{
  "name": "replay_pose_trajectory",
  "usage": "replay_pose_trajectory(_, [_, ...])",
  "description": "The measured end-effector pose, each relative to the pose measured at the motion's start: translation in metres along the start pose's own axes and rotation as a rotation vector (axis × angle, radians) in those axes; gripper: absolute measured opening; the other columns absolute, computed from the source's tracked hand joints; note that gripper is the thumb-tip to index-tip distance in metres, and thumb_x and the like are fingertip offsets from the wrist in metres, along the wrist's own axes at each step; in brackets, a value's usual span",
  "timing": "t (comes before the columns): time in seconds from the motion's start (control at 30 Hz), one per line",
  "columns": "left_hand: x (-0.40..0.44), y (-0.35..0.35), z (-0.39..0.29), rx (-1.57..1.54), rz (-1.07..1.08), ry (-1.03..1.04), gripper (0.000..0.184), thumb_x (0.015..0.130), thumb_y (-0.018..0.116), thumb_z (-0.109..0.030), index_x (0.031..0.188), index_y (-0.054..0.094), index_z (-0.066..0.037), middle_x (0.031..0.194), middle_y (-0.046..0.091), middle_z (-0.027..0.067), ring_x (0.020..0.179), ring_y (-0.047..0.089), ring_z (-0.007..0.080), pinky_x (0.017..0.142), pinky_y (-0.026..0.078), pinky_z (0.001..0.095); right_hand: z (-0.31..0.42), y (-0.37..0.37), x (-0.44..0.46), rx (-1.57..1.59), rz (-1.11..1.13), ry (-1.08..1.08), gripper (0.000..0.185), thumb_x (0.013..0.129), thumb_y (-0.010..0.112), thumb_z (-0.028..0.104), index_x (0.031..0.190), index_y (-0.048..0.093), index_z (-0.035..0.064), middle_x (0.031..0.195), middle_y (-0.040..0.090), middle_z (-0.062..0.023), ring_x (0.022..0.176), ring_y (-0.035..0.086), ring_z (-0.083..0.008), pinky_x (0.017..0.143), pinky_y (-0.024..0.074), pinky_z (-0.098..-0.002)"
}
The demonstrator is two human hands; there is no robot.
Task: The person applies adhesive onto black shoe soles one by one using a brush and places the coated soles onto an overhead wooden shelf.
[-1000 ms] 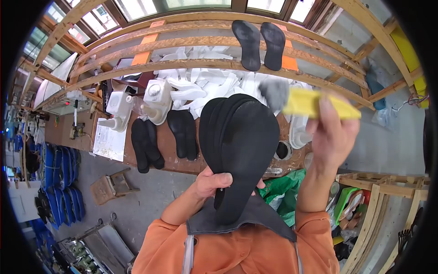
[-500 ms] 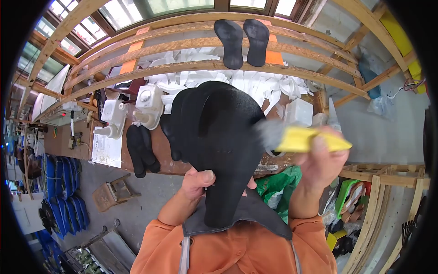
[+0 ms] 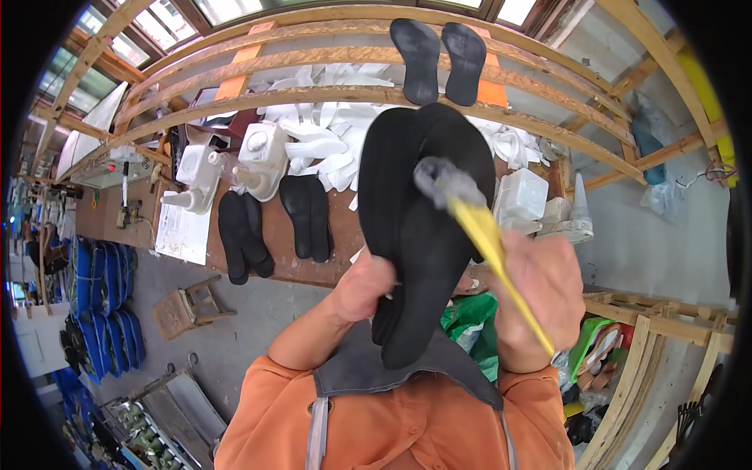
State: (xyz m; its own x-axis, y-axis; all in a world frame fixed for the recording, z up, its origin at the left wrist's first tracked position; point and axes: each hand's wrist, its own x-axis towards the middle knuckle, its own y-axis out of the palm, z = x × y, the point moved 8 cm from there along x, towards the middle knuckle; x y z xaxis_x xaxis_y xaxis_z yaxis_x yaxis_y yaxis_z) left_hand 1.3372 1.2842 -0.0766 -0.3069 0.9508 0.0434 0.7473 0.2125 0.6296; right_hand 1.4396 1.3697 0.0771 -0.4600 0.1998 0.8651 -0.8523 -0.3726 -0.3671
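My left hand is closed around a stack of black shoe insoles, held up in front of my chest with the wide ends away from me. In my right hand is a brush with a flat yellow handle. Its greyish bristles, smeared by motion, lie over the upper part of the front insole; whether they touch it I cannot tell. On the bench, just left of the stack, lies a pair of black insoles. Another dark pair lies farther left.
Wooden slats cross behind the bench, with two black insoles resting on them. White strips cover the bench's back. White plastic containers stand left; another white container stands right. A wooden stool is on the floor.
The brush has swung left and up over the front insole, its handle now slanting down toward me. The insole stack has turned and shifted right, uncovering the pair on the bench.
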Motion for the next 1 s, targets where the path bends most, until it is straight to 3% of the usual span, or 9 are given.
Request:
replay_pose_trajectory(0.03, [0.002,-0.001,0.002,-0.004,-0.009,0.001,0.057,0.094,0.048,-0.037,0.139,0.034,-0.004,0.131,0.05,0.0109,0.117,0.052,0.024,0.098,0.042,0.035,0.0,0.002,-0.003,0.006,0.007,0.003,0.016,0.076,0.07,0.011,0.092,0.069,0.0081,0.096,0.068,-0.0117,0.064,0.056,-0.0114,0.057,0.0412,-0.0234])
replay_pose_trajectory(0.1, [0.008,0.005,-0.019,-0.425,0.134,0.322,0.082,0.088,0.026,-0.069,0.143,0.029,-0.008,0.138,0.044,0.0102,0.123,0.047,0.0238,0.103,0.037,0.0361,0.016,0.024,-0.013,0.013,0.263,-0.181,0.018,0.077,0.07,0.011,0.094,0.069,0.0075,0.095,0.068,-0.0117,0.063,0.055,-0.0128,0.057,0.0422,-0.0244])
replay_pose_trajectory(0.13, [0.013,0.006,-0.02,-0.428,0.127,0.327,0.082,0.088,0.026,-0.069,0.143,0.029,-0.008,0.138,0.044,0.0102,0.123,0.047,0.0238,0.103,0.037,0.0361,0.015,0.024,-0.013,0.019,0.269,-0.182,0.018,0.077,0.07,0.011,0.094,0.069,0.0075,0.095,0.068,-0.0117,0.063,0.055,-0.0128,0.057,0.0422,-0.0244])
replay_pose_trajectory(0.27, [0.02,0.025,-0.038,-0.708,0.285,0.328,0.099,0.078,0.005,-0.081,0.146,0.024,-0.011,0.143,0.039,0.0099,0.129,0.04,0.0233,0.106,0.032,0.0357,0.007,0.019,-0.011,0.019,0.207,-0.102,0.017,0.075,0.072,0.011,0.091,0.069,0.0078,0.094,0.068,-0.0117,0.061,0.054,-0.0127,0.057,0.0421,-0.0239])
replay_pose_trajectory(0.47, [0.028,0.018,-0.04,-0.565,0.16,0.261,0.092,0.083,0.011,-0.077,0.146,0.023,-0.011,0.14,0.043,0.0103,0.122,0.048,0.0274,0.102,0.038,0.0363,0.008,0.011,-0.021,0.067,0.163,0.017,0.013,0.074,0.071,0.01,0.087,0.07,0.0089,0.093,0.068,-0.012,0.06,0.054,-0.0119,0.057,0.0415,-0.0224])
replay_pose_trajectory(0.63, [0.033,0.022,-0.047,-0.569,0.223,0.206,0.081,0.09,0.023,-0.068,0.142,0.028,-0.006,0.135,0.047,0.0141,0.11,0.057,0.0318,0.093,0.046,0.0372,0.03,0.004,-0.034,0.121,0.058,-0.162,0.012,0.075,0.069,0.009,0.087,0.07,0.0101,0.09,0.069,-0.0095,0.06,0.054,-0.0106,0.056,0.04,-0.0209])
replay_pose_trajectory(0.77, [0.037,0.014,-0.051,-0.22,0.068,0.142,0.064,0.096,0.033,-0.051,0.136,0.033,-0.001,0.124,0.054,0.0169,0.099,0.062,0.0339,0.083,0.051,0.0365,0.045,0.01,-0.032,0.231,0.245,-0.233,0.013,0.076,0.066,0.008,0.088,0.071,0.0108,0.088,0.069,-0.007,0.056,0.052,-0.0102,0.053,0.0378,-0.0209])
replay_pose_trajectory(1.0, [0.04,0.014,-0.065,-0.256,0.111,0.128,0.05,0.1,0.033,-0.038,0.13,0.037,0.002,0.109,0.06,0.0173,0.094,0.065,0.0313,0.071,0.054,0.0316,0.055,0.012,-0.036,0.278,0.27,-0.219,0.012,0.076,0.066,0.006,0.086,0.071,0.01,0.086,0.069,-0.0047,0.053,0.049,-0.01,0.049,0.035,-0.0217])
